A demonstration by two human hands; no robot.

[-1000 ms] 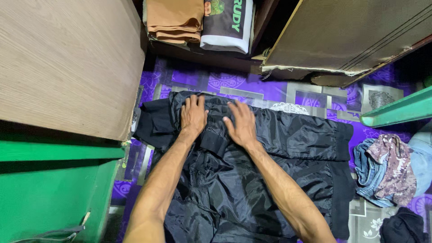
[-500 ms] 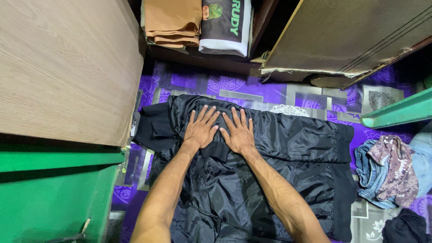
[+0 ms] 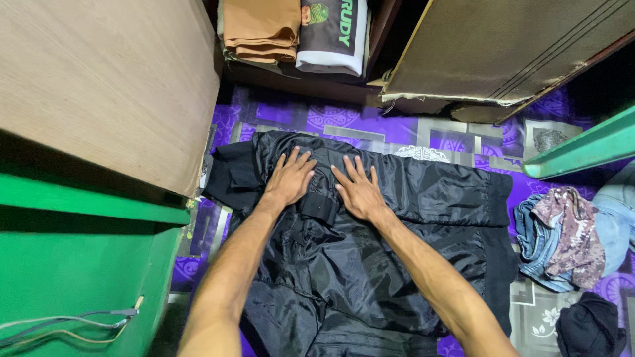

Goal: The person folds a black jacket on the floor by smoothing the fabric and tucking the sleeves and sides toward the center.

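2 hands: left hand (image 3: 289, 180), right hand (image 3: 359, 192), both on 1 black jacket (image 3: 370, 251). 2 folded garments (image 3: 291, 30) on shelf beyond hands. 1 clothes pile (image 3: 562, 235) right of right hand.

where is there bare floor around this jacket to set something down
Bare purple mat shows between the black jacket and the shelf of folded clothes, and in a strip between the jacket and the clothes pile. The left is crowded by the green cabinet; both hands press the jacket.
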